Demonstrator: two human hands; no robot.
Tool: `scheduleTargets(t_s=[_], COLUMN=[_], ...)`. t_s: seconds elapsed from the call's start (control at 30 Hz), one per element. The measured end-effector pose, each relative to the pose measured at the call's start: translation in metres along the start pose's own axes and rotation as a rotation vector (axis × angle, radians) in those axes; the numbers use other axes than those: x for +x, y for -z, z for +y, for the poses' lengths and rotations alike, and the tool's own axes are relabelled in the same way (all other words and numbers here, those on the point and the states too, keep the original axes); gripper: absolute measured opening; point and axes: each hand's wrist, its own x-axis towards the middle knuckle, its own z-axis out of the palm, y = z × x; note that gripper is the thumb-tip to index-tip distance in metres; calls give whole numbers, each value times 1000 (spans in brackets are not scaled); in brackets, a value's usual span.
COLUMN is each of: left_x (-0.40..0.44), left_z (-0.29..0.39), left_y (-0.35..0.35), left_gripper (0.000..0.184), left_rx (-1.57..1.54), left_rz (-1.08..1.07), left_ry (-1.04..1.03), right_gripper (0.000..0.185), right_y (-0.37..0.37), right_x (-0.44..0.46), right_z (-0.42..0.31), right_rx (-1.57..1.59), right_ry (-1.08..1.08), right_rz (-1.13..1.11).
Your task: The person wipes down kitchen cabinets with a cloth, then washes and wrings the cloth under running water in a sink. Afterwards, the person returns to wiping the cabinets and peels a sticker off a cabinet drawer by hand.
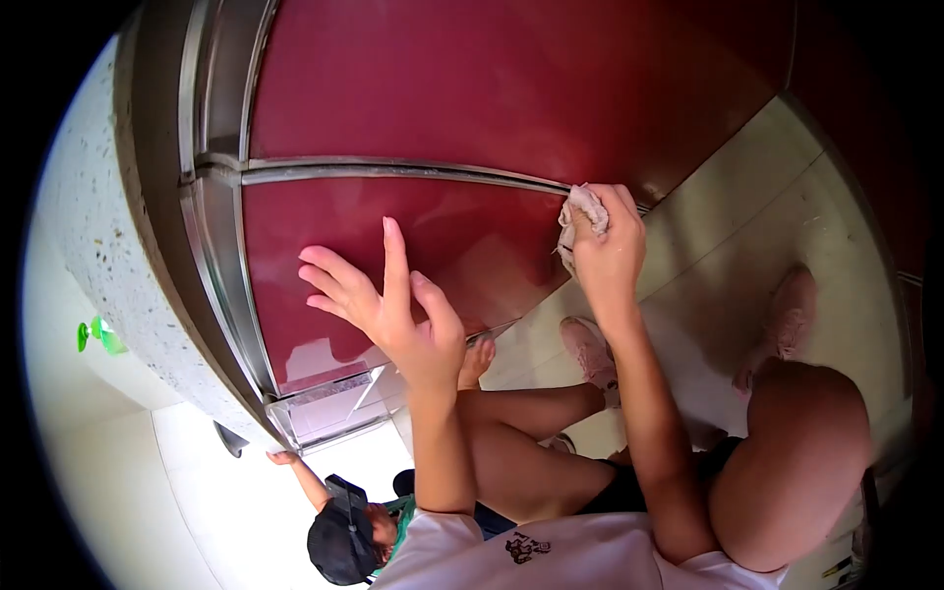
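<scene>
My right hand is closed around a crumpled, whitish cloth. The cloth is against the lower end of the metal trim strip between two glossy red cabinet doors. In front of the smaller red door panel, my left hand is raised with its fingers spread and nothing in it. I cannot tell whether its fingertips touch the panel.
A speckled stone countertop runs along the left, with a green object beyond it. Another person in a black cap is at the lower left, one hand at the counter edge. Pink shoes stand on the tiled floor.
</scene>
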Motion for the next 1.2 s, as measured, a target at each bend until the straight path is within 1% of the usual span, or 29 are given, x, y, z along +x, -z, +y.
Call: scheduleTargets(t_s=[0.07, 0.13, 0.2, 0.27, 0.3, 0.33, 0.4, 0.47, 0.5, 0.57, 0.63, 0.67, 0.73, 0.8, 0.87, 0.93, 0.97, 1.03, 1.07, 1.1, 1.13, 1.17, 1.2], left_x=[0, 1, 1, 1, 2, 2, 1, 1, 1, 2, 3, 3, 4, 4, 4, 8, 9, 8, 8, 9, 8, 6, 7], left_z=[0, -1, -4, -5, -7, -8, -7, -4, -3, 0, -2, -1, 6, 2, 2, 9, 10, 12, 13, 13, 10, 9, 7], left_y=[-1, -2, -4, -7, -8, -9, -9, -6, -5, -3, -1, 0, 12, 13, 14, 16, 19, 23, 24, 25, 25, 26, 28], left_gripper=[53, 52, 49, 47, 46, 45, 46, 52, 56, 55, 54, 54, 53, 53, 53, 50, 49, 47, 46, 44, 42, 41, 41], left_rx=[-16, -60, -113, -159, -181, -199, -217, -198, -193, -224, -216, -217, -333, -348, -340, -358, -373, -410, -415, -420, -422, -447, -473], left_rz=[3, 14, 45, 66, 81, 97, 98, 60, 45, 58, 42, 36, 40, 84, 42, 55, 51, 76, 63, 59, 71, 72, 77], left_ry=[-2, -13, -44, -57, -50, -42, -15, 35, 63, 75, 41, 35, 88, 92, 83, 56, 58, 88, 83, 73, 74, 86, 95], right_gripper=[17, 16, 14, 16, 16, 16, 14, 16, 15, 14, 13, 12, 12, 12, 11, 9, 9, 9, 9, 11, 13, 15, 15], right_y=[1, -8, -24, -28, -31, -32, -30, -22, -20, -21, -27, -31, -38, -36, -31, -23, -22, -22, -20, -18, -19, -18, -19], right_x=[-4, -8, -7, -7, -9, -11, -13, -13, -13, -15, -17, -17, -17, -15, -12, -6, -5, -9, -10, -7, -8, -10, -12], right_z=[-5, -32, -87, -136, -141, -137, -109, -75, -72, -69, -91, -103, -140, -135, -130, -129, -129, -127, -118, -107, -113, -119, -129], right_rx=[-118, 71, 112, 77, 54, 49, 45, -40, -65, -96, -103, -68, -108, -128, -155, -165, -189, -184, -204, -189, -174, -291, -303], right_ry=[-18, 72, 334, 329, 339, 349, 383, 254, 256, 269, 205, 330, 419, 482, 553, 509, 543, 522, 559, 504, 448, 446, 490], right_rz=[-19, -63, -3, -126, -107, -116, -22, -43, -37, -35, -51, -11, -63, -54, -46, -86, -101, -51, -61, -77, -94, -100, -98])
